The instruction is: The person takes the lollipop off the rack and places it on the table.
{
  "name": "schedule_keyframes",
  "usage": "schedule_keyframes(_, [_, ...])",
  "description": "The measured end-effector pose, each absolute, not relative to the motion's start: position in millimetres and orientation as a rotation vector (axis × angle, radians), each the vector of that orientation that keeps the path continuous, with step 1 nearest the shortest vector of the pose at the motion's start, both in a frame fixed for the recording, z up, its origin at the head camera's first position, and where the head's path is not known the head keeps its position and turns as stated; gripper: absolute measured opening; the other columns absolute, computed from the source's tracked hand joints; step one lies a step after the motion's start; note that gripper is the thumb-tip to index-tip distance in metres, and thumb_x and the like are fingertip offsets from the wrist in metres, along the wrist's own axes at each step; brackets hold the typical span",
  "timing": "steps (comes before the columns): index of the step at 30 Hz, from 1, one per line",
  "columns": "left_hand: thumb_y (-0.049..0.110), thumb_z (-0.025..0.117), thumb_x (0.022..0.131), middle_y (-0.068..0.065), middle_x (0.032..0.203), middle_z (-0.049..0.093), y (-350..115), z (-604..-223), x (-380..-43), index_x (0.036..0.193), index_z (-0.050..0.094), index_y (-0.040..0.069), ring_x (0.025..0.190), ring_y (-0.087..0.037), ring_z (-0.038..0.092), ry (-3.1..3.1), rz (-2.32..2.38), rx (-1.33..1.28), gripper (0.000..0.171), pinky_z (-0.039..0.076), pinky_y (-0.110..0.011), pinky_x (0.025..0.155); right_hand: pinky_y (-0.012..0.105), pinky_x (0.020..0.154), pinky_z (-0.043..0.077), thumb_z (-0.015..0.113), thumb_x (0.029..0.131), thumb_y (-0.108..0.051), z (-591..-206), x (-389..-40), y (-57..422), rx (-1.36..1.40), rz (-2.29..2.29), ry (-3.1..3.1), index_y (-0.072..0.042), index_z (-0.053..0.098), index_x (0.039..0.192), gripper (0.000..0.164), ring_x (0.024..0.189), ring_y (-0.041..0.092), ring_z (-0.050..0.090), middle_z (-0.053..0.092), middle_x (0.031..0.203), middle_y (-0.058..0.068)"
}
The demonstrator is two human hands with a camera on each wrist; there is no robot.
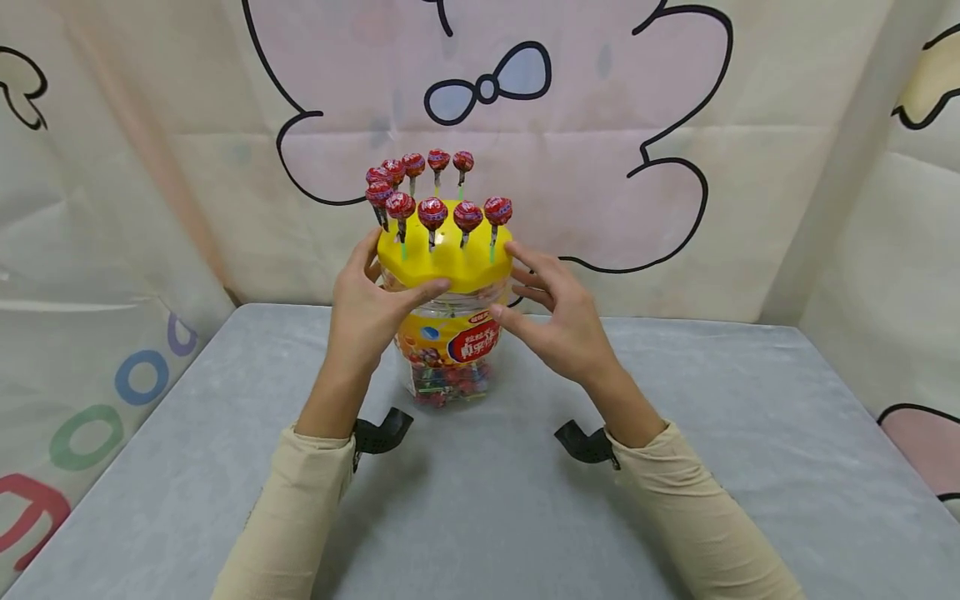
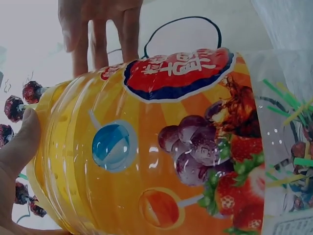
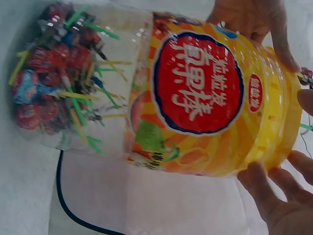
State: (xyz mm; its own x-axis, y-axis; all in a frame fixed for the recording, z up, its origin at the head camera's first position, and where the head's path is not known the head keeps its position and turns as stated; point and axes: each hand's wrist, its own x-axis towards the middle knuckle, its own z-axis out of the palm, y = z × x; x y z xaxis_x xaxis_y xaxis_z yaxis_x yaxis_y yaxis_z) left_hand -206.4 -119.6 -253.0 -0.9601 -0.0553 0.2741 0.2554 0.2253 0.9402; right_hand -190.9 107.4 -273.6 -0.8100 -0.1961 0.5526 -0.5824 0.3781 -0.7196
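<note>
A tall clear plastic jar (image 1: pixel 448 379) stands upright on the table, with an orange fruit-printed label (image 2: pixel 142 142) around its middle. Wrapped lollipops with green and yellow sticks (image 3: pixel 61 93) lie inside its lower part. Its yellow lid (image 1: pixel 431 265) carries several red-wrapped lollipops (image 1: pixel 432 213), standing upright around the edge. My left hand (image 1: pixel 366 304) grips the lid from the left, thumb across its front. From the right, my right hand (image 1: pixel 558 321) holds around the lid, fingers at its edge and thumb low at the front.
Grey cloth covers the table (image 1: pixel 480 517). Behind it hangs a pale curtain (image 1: pixel 787 167) with cartoon outlines, and similar fabric closes both sides. A black wrist mount (image 1: pixel 384 431) sits at each cuff.
</note>
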Motion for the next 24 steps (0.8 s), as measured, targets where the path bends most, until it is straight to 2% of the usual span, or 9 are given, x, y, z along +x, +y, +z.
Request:
schedule_keyframes(6, [0.036,0.084,0.079,0.001,0.157,0.037,-131,-259,-202,0.155,0.031,0.023,0.143,-0.026,0.040,-2.239,-1.822,-0.208,0.094,0.044,-0.045,0.112,0.047,0.112,0.044,0.073,0.091,-0.021,-263,-192,105,0.703,1.259,-2.400,-0.017,0.047,0.148,0.062,0.131,0.026,0.056,0.049,0.148,0.005])
schedule_keyframes(9, [0.038,0.083,0.079,0.004,0.158,0.036,-135,-264,-201,0.155,0.030,0.025,0.145,-0.026,0.037,-2.237,-1.811,-0.226,0.093,0.043,-0.047,0.113,0.052,0.114,0.039,0.071,0.093,-0.027,-245,-193,104,0.686,1.139,-2.439,-0.021,0.046,0.148,0.060,0.131,0.025,0.055,0.054,0.146,0.004])
schedule_keyframes(12, [0.039,0.083,0.080,0.007,0.158,0.036,-137,-267,-202,0.155,0.030,0.028,0.146,-0.025,0.037,-2.243,-1.798,-0.237,0.093,0.043,-0.047,0.113,0.049,0.113,0.041,0.069,0.094,-0.029,-228,-195,101,0.673,1.097,-2.396,-0.025,0.044,0.148,0.060,0.130,0.022,0.056,0.060,0.140,0.003])
schedule_keyframes(15, [0.039,0.082,0.080,0.007,0.158,0.036,-138,-267,-203,0.155,0.030,0.029,0.145,-0.026,0.039,-2.252,-1.795,-0.243,0.092,0.044,-0.046,0.112,0.042,0.107,0.047,0.068,0.095,-0.028,-217,-196,96,0.706,1.105,-2.332,-0.027,0.043,0.148,0.059,0.124,0.018,0.060,0.064,0.135,0.004])
schedule_keyframes(20, [0.039,0.081,0.081,0.007,0.159,0.036,-138,-264,-204,0.156,0.030,0.027,0.144,-0.023,0.042,-2.258,-1.818,-0.265,0.092,0.045,-0.043,0.111,0.036,0.095,0.054,0.065,0.097,-0.020,-209,-197,88,0.783,1.120,-2.269,-0.021,0.049,0.144,0.049,0.111,0.017,0.066,0.068,0.127,0.005])
schedule_keyframes(24, [0.040,0.081,0.081,0.006,0.159,0.037,-139,-263,-204,0.156,0.029,0.026,0.144,-0.023,0.042,-2.278,-1.809,-0.255,0.092,0.045,-0.044,0.111,0.035,0.090,0.055,0.064,0.097,-0.016,-210,-200,84,0.801,1.117,-2.260,-0.019,0.052,0.140,0.045,0.106,0.017,0.068,0.071,0.121,0.006])
